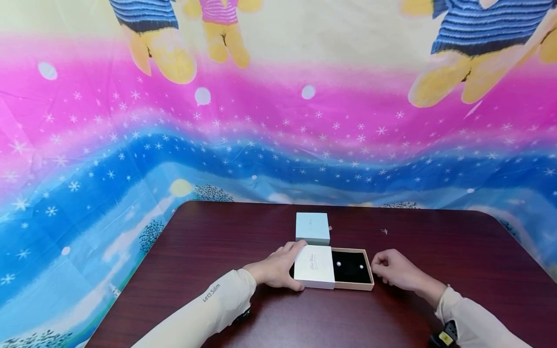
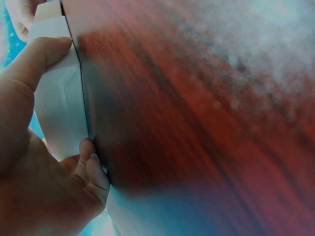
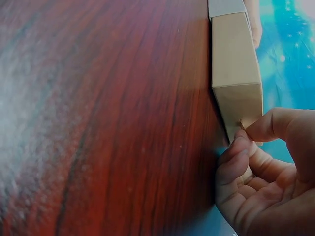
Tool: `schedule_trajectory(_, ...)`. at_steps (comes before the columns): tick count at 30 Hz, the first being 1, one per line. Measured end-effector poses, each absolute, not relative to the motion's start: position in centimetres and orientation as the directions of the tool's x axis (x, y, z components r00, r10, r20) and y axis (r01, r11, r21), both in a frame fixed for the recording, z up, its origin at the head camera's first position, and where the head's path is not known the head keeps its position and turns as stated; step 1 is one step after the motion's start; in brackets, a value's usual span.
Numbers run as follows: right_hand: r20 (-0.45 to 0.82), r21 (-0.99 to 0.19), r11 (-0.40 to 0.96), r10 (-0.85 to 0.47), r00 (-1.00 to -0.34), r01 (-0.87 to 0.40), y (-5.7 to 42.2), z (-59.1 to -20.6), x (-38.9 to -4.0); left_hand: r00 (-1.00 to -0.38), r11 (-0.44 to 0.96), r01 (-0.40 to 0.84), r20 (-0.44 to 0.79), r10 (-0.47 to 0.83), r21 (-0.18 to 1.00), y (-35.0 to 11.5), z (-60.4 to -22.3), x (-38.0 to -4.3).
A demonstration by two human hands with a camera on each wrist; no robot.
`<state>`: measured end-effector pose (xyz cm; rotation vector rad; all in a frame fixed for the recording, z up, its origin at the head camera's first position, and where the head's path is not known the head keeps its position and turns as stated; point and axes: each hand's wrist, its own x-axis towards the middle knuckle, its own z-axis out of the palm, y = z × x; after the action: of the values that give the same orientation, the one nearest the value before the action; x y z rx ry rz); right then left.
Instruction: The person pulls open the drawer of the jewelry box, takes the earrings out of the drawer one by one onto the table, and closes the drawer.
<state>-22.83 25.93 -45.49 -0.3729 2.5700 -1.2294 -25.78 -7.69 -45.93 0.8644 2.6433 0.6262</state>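
Note:
A white lettered sleeve (image 1: pixel 314 267) of a small jewelry box lies on the table, and its tan drawer (image 1: pixel 369 286) is partly slid out to the right. Two pearl-like studs sit on the black pad (image 1: pixel 351 274) inside the drawer. My left hand (image 1: pixel 275 268) grips the sleeve from its left end, thumb along the near side and fingers around the far side. At the drawer's outer end, my right hand (image 1: pixel 397 269) pinches a small pull tab (image 3: pixel 241 124) between thumb and forefinger; the other fingers are curled in.
A closed pale blue box (image 1: pixel 312 228) stands just behind the white sleeve, with a small tab at its right side. Tiny silvery pieces (image 1: pixel 384 231) lie on the dark red wood table (image 1: pixel 209 232) to the back right. A printed cloth (image 1: pixel 278 145) hangs behind the table.

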Motion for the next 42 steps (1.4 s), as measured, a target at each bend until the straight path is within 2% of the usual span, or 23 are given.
schedule_trajectory(18, -0.131, -0.776, 0.620, -0.335, -0.933, -0.114, 26.24, -45.27, -22.63, -0.777, 0.722, 0.493, -0.127, 0.616, 0.486, -7.71, -46.00, -25.70)
schedule_trajectory(42, -0.135, -0.744, 0.663, -0.264, -0.955, -0.078, 26.91, -44.50, -22.69, -0.780, 0.727, 0.493, -0.128, 0.613, 0.478, -7.59, -45.80, -25.54)
